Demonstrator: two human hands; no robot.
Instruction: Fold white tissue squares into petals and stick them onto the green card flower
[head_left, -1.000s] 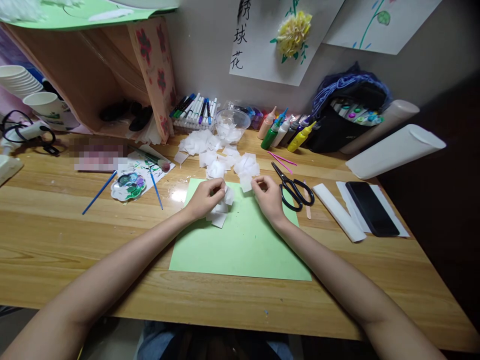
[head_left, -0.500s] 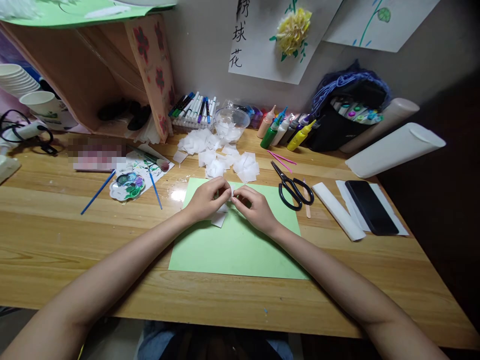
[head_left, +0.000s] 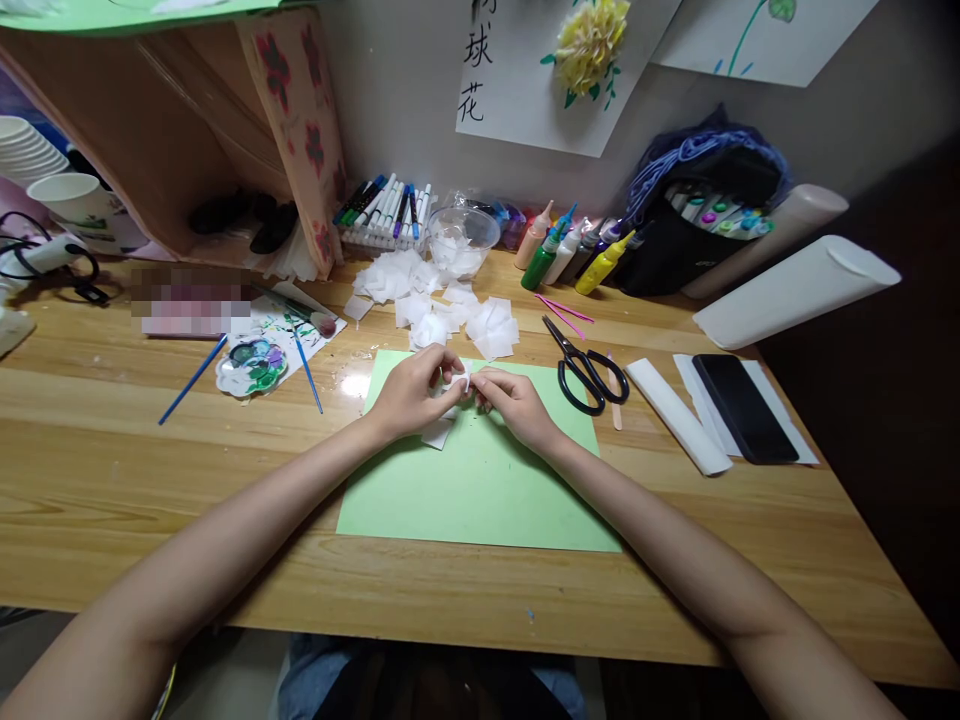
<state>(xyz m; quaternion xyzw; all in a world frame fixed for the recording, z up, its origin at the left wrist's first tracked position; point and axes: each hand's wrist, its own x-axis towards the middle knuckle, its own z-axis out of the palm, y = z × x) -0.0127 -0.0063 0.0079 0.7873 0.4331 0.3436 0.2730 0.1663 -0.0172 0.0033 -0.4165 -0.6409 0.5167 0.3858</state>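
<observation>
Between my two hands is a small piece of white tissue paper (head_left: 459, 380), bunched and partly hidden by my fingers. My left hand (head_left: 420, 390) pinches it from the left. My right hand (head_left: 510, 402) meets it from the right, thumb and fingertips pressed together at its edge. Both hands are over a green sheet of paper (head_left: 480, 490) on the table. Below my left hand a flat white paper square (head_left: 436, 434) lies on the sheet. Just beyond my hands are loose piles of white tissue squares (head_left: 492, 328), some in a clear bowl (head_left: 480, 232).
Black-handled scissors (head_left: 581, 370) and a wooden stick (head_left: 616, 400) lie right of the sheet. Further right are a white paper roll (head_left: 679, 418) and a phone (head_left: 744, 408). Paint bottles (head_left: 546, 255) stand at the back. A paint palette (head_left: 251, 367) and brushes (head_left: 193, 380) lie left.
My right fingertips have shifted slightly rightward and curled tighter, and more of the white tissue shows between my hands. The camera view has tilted slightly down.
</observation>
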